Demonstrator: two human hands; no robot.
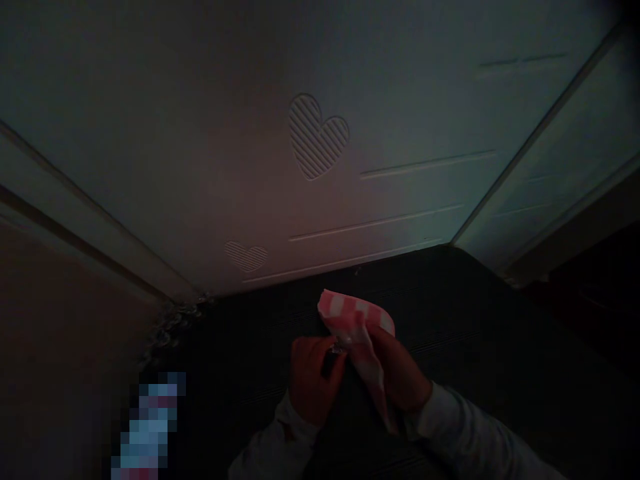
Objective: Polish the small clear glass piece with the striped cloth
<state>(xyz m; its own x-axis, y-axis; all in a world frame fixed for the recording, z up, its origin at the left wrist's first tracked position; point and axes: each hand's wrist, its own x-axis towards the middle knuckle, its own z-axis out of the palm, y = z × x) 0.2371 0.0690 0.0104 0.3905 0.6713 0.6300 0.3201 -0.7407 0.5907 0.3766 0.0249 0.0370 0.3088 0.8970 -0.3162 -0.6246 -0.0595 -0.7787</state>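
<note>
In dim light, a pink-and-white checked cloth (356, 313) is bunched in my right hand (403, 370), whose fingers are closed round it. One corner of the cloth hangs down past the wrist. Just left of it, my left hand (314, 377) is curled with thumb and fingers pinched together. A small shiny, clear-looking bit (337, 347) shows at its fingertips, right against the cloth's edge. What it is, I cannot make out.
Below my hands lies a dark surface with fine grooves (440, 333). A pale panel with embossed hearts and lines (320, 140) rises behind it. Clear, crumpled-looking bits (175, 323) lie along the left edge. A blurred-out patch (147, 427) covers the lower left.
</note>
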